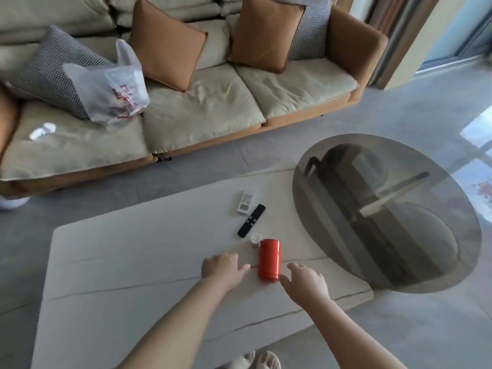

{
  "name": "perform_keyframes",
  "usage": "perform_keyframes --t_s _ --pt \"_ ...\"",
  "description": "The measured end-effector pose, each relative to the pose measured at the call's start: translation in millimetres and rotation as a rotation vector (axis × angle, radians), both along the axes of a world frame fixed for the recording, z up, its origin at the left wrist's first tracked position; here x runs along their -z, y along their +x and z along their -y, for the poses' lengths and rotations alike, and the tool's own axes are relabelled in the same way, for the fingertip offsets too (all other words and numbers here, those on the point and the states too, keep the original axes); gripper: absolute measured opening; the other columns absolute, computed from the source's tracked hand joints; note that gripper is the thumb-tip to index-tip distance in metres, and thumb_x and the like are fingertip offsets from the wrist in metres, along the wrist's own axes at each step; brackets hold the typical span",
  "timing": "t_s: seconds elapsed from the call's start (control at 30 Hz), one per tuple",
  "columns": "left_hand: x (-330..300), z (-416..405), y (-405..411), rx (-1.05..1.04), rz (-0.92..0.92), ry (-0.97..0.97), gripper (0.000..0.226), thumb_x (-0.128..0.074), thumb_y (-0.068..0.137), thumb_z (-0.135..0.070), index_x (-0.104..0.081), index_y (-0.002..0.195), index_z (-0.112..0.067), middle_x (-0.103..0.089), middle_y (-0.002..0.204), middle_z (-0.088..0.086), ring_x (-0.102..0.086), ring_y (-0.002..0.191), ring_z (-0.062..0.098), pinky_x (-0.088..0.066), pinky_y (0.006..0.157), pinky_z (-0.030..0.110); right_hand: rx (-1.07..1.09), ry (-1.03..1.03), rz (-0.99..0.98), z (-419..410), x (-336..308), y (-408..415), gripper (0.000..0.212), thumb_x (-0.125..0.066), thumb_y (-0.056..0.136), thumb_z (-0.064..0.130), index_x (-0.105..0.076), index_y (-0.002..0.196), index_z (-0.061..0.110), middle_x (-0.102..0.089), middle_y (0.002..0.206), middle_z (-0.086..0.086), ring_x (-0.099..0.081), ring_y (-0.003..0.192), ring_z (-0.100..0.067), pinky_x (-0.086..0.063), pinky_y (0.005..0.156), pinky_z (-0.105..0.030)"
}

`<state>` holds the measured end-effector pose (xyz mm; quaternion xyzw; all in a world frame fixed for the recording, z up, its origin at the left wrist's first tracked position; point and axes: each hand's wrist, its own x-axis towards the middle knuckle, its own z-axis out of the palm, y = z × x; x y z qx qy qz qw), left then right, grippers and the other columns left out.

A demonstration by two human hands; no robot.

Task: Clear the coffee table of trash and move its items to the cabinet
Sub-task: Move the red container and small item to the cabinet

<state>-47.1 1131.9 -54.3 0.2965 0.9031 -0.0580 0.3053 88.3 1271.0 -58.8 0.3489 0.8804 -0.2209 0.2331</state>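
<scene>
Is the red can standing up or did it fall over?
Standing up. The red can rests on its base on the coffee table, with its rounded top showing.

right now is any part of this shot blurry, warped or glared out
Head view: the plastic bag on the sofa is motion-smeared; the round glass top mirrors the room, hiding what lies beneath; wide-angle bends the coffee table edges; the red can, left hand and right hand read fairly sharp.
</scene>
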Motion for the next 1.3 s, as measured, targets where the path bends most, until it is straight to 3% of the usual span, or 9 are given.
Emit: perform_keyframes --t_s 0.13,0.37,0.5,0.63,0.73,0.87,1.03,1.3 --pt "42.8 -33.1 -21.0 -0.077 0.069 0.045 0.051 -0.04 0.092 -0.05 -0.044 0.134 -0.021 -0.053 0.133 0.008 -0.051 0.121 0.029 -0.044 0.092 0.038 0.005 -0.045 0.015 -11.3 43.0 -24.7 0.041 -0.044 0.091 0.039 -0.05 0.126 0.018 -0.057 0.128 -0.003 -0.052 0.118 -0.026 -0.04 0.096 -0.038" --pt "148.4 -84.2 -46.9 -0.056 0.089 0.103 0.05 -0.05 0.092 -0.036 -0.033 0.138 -0.025 -0.04 0.14 0.006 -0.042 0.124 0.028 -0.044 0.092 0.041 0.156 -0.084 0.006 -23.3 141.1 -41.2 0.048 -0.049 0.086 0.037 -0.039 0.131 0.023 -0.047 0.129 -0.004 -0.05 0.112 -0.029 -0.044 0.086 -0.038" --pt "203.5 -105.5 -55.6 0.003 0.088 0.139 0.048 -0.053 0.091 -0.028 -0.033 0.135 -0.025 -0.031 0.144 0.007 -0.037 0.127 0.028 -0.044 0.091 0.04 0.256 -0.096 0.006 -21.4 201.9 -45.6 0.074 -0.055 0.084 0.042 -0.014 0.145 0.03 -0.032 0.143 -0.006 -0.043 0.122 -0.03 -0.047 0.09 -0.041" --pt "243.5 -117.5 -64.6 0.037 0.062 0.095 0.064 -0.053 0.092 -0.02 -0.019 0.146 -0.028 -0.012 0.154 0.008 -0.028 0.134 0.028 -0.042 0.097 0.04 0.33 -0.132 -0.022 -7.4 250.4 -52.8 0.094 -0.059 0.081 0.053 0.007 0.146 0.034 -0.018 0.152 -0.007 -0.043 0.125 -0.032 -0.049 0.092 -0.043" --pt "262.5 -121.7 -72.8 0.046 0.04 0.058 0.066 -0.054 0.091 -0.014 -0.018 0.146 -0.029 -0.016 0.153 0.008 -0.034 0.13 0.029 -0.043 0.094 0.04 0.384 -0.13 -0.034 3.4 273.3 -57.4 0.102 -0.061 0.079 0.055 0.015 0.144 0.034 -0.014 0.154 -0.008 -0.043 0.123 -0.034 -0.049 0.092 -0.045" --pt "277.0 -124.6 -79.1 0.034 0.083 0.033 0.059 -0.052 0.093 -0.014 -0.024 0.142 -0.027 -0.037 0.137 0.009 -0.05 0.118 0.03 -0.047 0.083 0.041 0.47 -0.109 -0.046 5.5 286.9 -57.9 0.106 -0.062 0.08 0.051 0.022 0.143 0.033 -0.02 0.151 -0.012 -0.045 0.12 -0.035 -0.048 0.091 -0.047" --pt "280.4 -130.7 -84.1 0.055 0.02 0.027 0.043 -0.055 0.092 -0.018 -0.037 0.131 -0.022 -0.049 0.124 0.01 -0.055 0.11 0.03 -0.045 0.074 0.038 0.448 -0.103 -0.071 -1.7 284.1 -54.5 0.103 -0.06 0.079 0.048 0.019 0.144 0.034 -0.03 0.143 -0.012 -0.047 0.117 -0.033 -0.043 0.096 -0.044" --pt "234.9 -117.4 -67.1 0.111 0.057 0.024 0.041 -0.054 0.091 -0.03 -0.04 0.129 -0.024 -0.053 0.122 0.007 -0.056 0.109 0.029 -0.045 0.077 0.035 0.51 -0.048 -0.113 -23.2 230.7 -36.8 0.085 -0.057 0.073 0.054 -0.015 0.143 0.029 -0.035 0.136 -0.007 -0.043 0.118 -0.029 -0.039 0.095 -0.043"
